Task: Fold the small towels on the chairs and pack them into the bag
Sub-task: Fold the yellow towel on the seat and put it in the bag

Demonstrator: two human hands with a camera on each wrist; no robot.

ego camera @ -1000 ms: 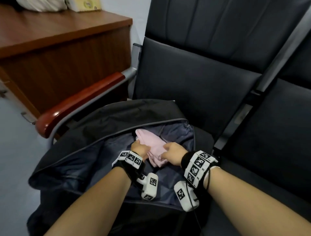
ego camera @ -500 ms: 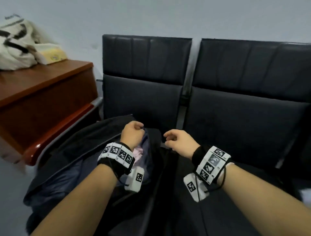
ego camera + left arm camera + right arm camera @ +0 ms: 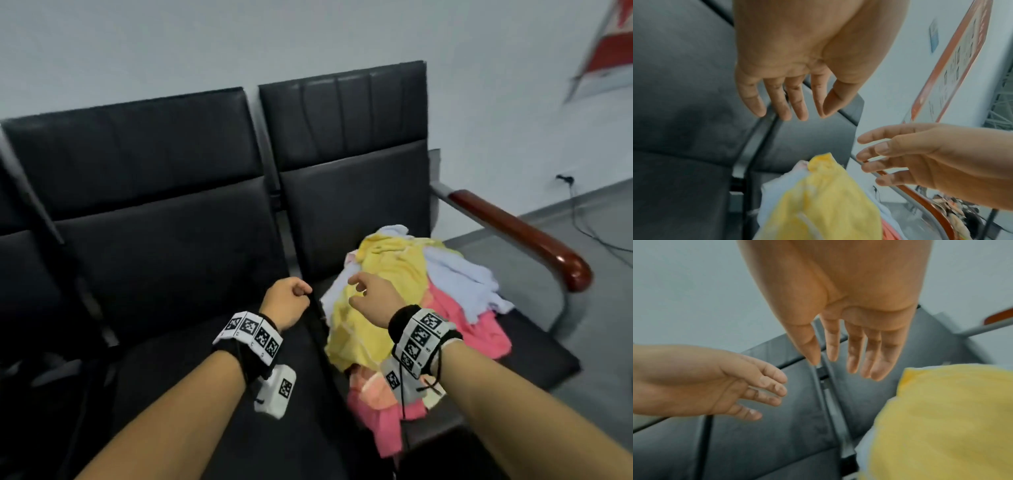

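A loose pile of small towels lies on the right black chair seat point(image 3: 534, 359): a yellow towel point(image 3: 363, 342) on top, a white one point(image 3: 459, 277) behind it and a pink one point(image 3: 472, 325) underneath. My right hand point(image 3: 370, 298) hovers just over the yellow towel point(image 3: 941, 418), fingers relaxed and spread, holding nothing. My left hand point(image 3: 287, 303) hangs over the middle chair's seat beside the pile, loosely curled and empty. In the left wrist view the left hand point(image 3: 793, 104) and right hand point(image 3: 910, 155) are both above the yellow towel point(image 3: 824, 203). Dark fabric at the lower left edge point(image 3: 41, 373) looks like the bag.
A red-brown wooden armrest point(image 3: 520, 233) on a metal bar bounds the right chair. Black backrests point(image 3: 154, 150) stand behind the seats against a pale wall. A black cable point(image 3: 582, 219) runs across the grey floor at right. A red-framed poster point(image 3: 609, 51) hangs at the upper right.
Both hands let go of the pink towel in the bag, came out empty and moved right to the towel pile. The view swung right, from the bag to the pile.
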